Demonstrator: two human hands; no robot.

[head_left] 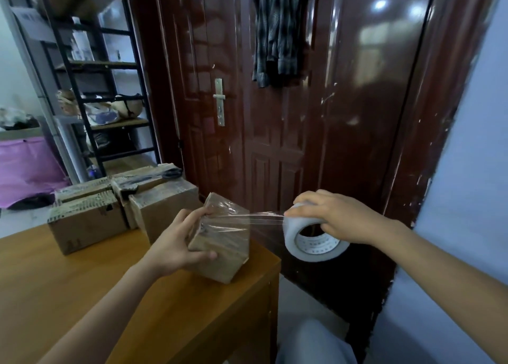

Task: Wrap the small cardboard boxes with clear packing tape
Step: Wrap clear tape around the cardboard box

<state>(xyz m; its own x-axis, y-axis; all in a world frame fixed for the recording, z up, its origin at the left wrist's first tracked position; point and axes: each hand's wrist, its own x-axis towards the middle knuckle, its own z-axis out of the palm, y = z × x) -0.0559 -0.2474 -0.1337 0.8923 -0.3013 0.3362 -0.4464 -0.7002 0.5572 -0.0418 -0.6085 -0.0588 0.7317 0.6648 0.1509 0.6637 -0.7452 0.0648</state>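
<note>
1. Left hand (176,242) grips a small brown cardboard box (220,242), fingers curled over its top-left edge w/ thumb pressed on the near face. Box is tilted, one lower corner resting on the orange-brown wooden table (82,295) near the table's right front corner.
2. Box's upper part is already covered w/ shiny, wrinkled clear film.
3. Right hand (338,218) is clamped on a white roll of clear packing tape (310,237), fingers curled over the roll's top rim; thumb side not clearly visible. Roll is held in the air, right of the box & off the table edge, its open core facing the camera.
4. A stretched strip of clear tape (264,218) runs roughly level from the roll to the box's upper face, taut btwn the two hands.
5. At the table's back-left sits a cluster of similar brown cardboard boxes (115,207), touching each other, some w/ tape on their seams.
6. Black-handled scissors (156,177) lie on top of the rear boxes.
7. Behind: dark red-brown glossy door (275,130) w/ a metal handle plate (219,101); a dark plaid shirt (280,28) hangs on it.
8. Far left: black metal shelving rack (90,67) w/ assorted items, & a pink-purple cloth (24,168) lower down.
</note>
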